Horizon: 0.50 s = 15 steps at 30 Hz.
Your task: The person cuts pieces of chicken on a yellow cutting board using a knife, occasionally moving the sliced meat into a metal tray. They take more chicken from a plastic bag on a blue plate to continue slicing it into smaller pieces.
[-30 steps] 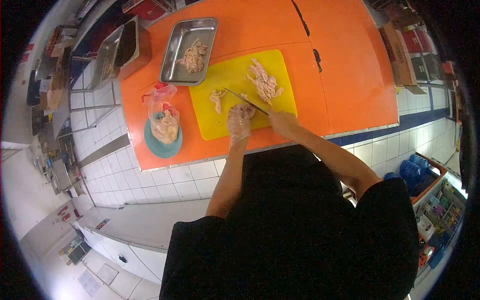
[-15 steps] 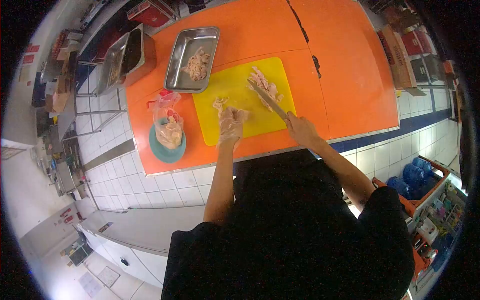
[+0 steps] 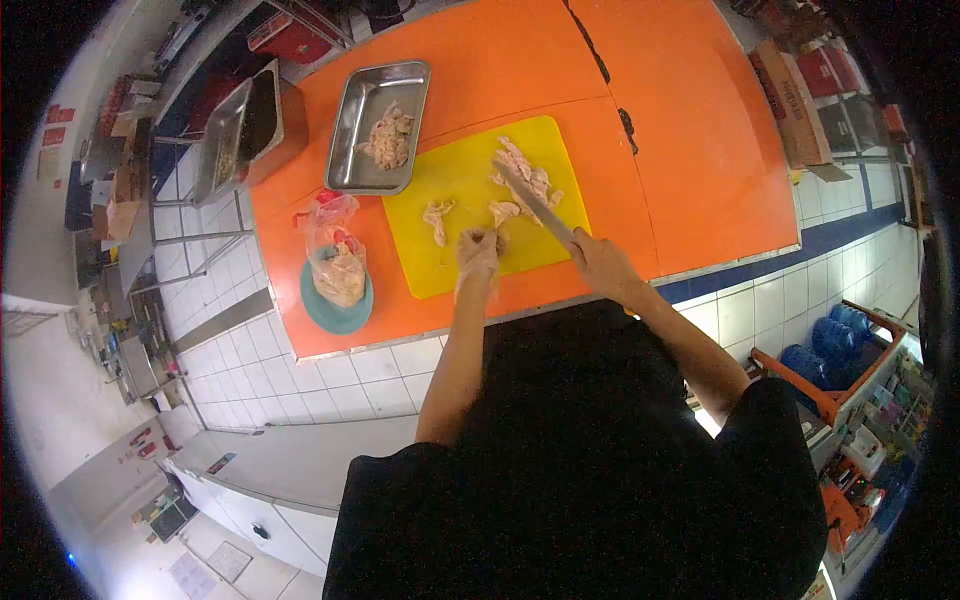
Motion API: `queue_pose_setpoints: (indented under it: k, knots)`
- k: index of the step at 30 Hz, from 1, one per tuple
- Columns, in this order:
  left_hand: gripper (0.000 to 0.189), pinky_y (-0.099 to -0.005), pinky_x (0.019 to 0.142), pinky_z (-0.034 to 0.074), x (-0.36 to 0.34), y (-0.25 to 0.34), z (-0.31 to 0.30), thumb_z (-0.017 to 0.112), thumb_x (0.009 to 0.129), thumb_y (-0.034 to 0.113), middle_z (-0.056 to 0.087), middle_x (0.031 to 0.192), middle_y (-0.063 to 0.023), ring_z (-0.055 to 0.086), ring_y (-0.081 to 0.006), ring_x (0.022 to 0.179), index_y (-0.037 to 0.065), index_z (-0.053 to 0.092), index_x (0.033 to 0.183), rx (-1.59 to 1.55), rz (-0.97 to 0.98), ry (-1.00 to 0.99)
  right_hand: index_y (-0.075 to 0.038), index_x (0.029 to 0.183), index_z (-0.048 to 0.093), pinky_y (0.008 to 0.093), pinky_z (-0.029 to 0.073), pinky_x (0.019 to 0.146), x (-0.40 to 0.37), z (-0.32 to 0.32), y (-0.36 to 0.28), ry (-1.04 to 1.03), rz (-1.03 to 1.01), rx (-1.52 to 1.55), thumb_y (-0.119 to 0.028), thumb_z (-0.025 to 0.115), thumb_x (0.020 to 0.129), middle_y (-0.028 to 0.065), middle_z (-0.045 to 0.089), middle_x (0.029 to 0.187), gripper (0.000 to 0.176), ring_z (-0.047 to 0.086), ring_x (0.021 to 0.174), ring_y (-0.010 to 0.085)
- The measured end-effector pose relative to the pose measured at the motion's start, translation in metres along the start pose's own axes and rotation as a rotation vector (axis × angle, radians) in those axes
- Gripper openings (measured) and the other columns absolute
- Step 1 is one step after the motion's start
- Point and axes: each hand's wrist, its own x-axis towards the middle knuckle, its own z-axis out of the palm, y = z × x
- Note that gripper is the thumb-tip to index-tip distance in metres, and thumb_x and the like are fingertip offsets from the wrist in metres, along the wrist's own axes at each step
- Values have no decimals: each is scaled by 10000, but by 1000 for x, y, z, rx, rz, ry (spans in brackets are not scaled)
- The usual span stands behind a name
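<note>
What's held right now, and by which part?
Right hand grips the knife by its handle; gloved left hand hold, if any, cannot be told.

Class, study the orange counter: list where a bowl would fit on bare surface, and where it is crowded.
Bare: the counter right of the board, and the strip beyond the board, right of the tray. Crowded: the left end, with tray and bag on a plate, and mid-board, with left hand, right hand, knife and chicken.
</note>
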Motion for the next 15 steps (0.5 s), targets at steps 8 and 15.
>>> queue_pose_setpoints:
  k: [8, 15]
  knots:
    - [291, -496, 818, 556, -33, 19, -9, 714, 932, 231, 721, 997, -251, 703, -409, 899, 24, 639, 1121, 799, 221, 189, -58, 1156, 538, 612, 544, 608, -4, 14, -10, -91, -115, -217, -323, 490, 1063, 213, 696, 753, 285, 703, 691, 446]
    - [213, -492, 877, 534, 4, -10, -2, 672, 856, 100, 708, 1021, -228, 671, -424, 973, 5, 683, 1046, 662, 843, 142, -45, 1220, 538, 566, 589, 648, 3, 32, -15, -152, -44, -374, -194, 495, 1012, 203, 731, 803, 260, 745, 739, 410]
